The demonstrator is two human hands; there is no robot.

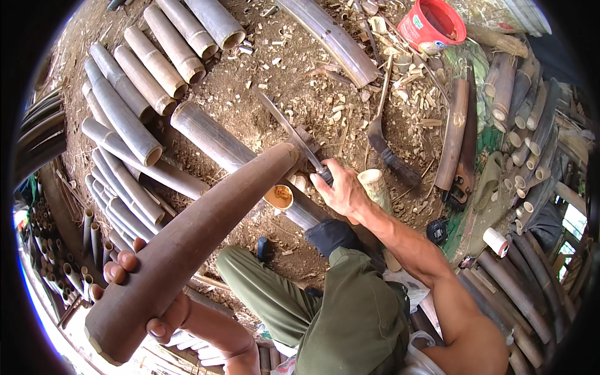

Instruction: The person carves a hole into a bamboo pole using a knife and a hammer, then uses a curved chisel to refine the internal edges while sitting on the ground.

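Note:
A long brown bamboo tube (206,219) runs slantwise across the middle, its near end low at the left. My left hand (170,317) is wrapped round that near part, fingers over the far side and thumb on the near side. In my right hand (345,192) is the dark handle of a knife (286,127). Its long blade points up and to the left, by the tube's far end; whether it touches the tube I cannot tell. Beneath lies another bamboo piece (212,134) on the ground, partly covered by the held tube. An orange-brown hollow (279,197) shows beside it.
Several cut bamboo tubes (150,59) lie on the left, more (525,125) are stacked on the right. Wood chips litter the dirt (269,69). A red bucket (431,28), a long-handled dark-bladed tool (384,140), a handsaw (462,181) and a pale stump (374,186) are around.

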